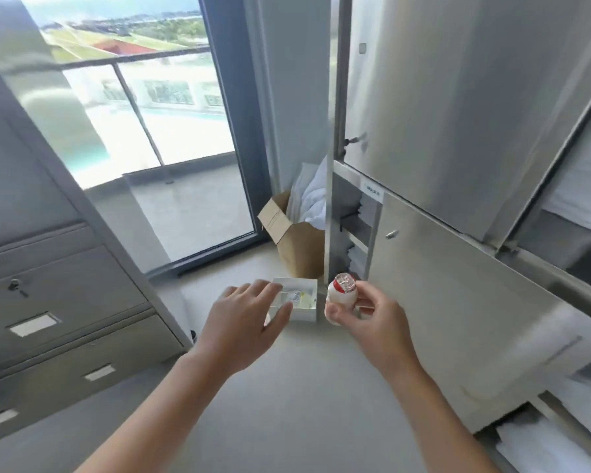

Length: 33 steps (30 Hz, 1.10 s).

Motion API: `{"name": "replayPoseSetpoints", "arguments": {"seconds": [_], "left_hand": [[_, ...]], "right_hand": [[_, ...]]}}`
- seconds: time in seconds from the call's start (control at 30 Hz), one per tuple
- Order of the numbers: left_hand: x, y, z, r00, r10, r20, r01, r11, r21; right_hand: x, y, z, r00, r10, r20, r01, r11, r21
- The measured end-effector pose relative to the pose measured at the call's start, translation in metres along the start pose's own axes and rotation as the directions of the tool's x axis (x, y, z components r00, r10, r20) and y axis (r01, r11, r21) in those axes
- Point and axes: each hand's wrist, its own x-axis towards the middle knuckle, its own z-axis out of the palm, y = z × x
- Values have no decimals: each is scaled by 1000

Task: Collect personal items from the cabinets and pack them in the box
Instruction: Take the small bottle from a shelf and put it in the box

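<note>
Biggest in our view, right of the right grip, is the steel cabinet [458,268]. Its doors are ajar and we see folded white stacks on the shelves. It carries a small label [372,192], but the writing is too blurred for us to read. Left of the left grip we have the grey filing cabinet [48,285]. It has a key lock, and the label holders on its drawers look blank. Beyond both grips there's a glass door [171,131] onto a balcony. Past the grips, against the steel cabinet's side, a brown cardboard box [297,247] stands open with white cloth [313,196] bunched inside.

Down on the floor [304,404], between the grips, we spot a small white box [304,314], open-topped, with a few pale items inside. The left grip [243,322] is spread, palm down, and its fingers overlap the box's left edge. We cannot tell if they touch. The right grip [372,322] pinches a small white bottle [342,295], held upright just right of the white box. Its red-and-foil cap shows print that we can't read.
</note>
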Motion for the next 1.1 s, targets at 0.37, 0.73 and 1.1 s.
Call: {"name": "replayPoseSetpoints", "arguments": {"seconds": [0.37, 0.73, 1.1], "left_hand": [[80, -119, 26, 980, -189, -67, 185, 981, -63], [226, -183, 73, 985, -171, -36, 169, 984, -65], [383, -250, 143, 944, -311, 109, 317, 948, -39]], "right_hand": [[141, -24, 98, 983, -64, 172, 75, 995, -60], [289, 11, 138, 982, -35, 188, 53, 994, -92], [482, 74, 194, 945, 77, 318, -55, 996, -77]]}}
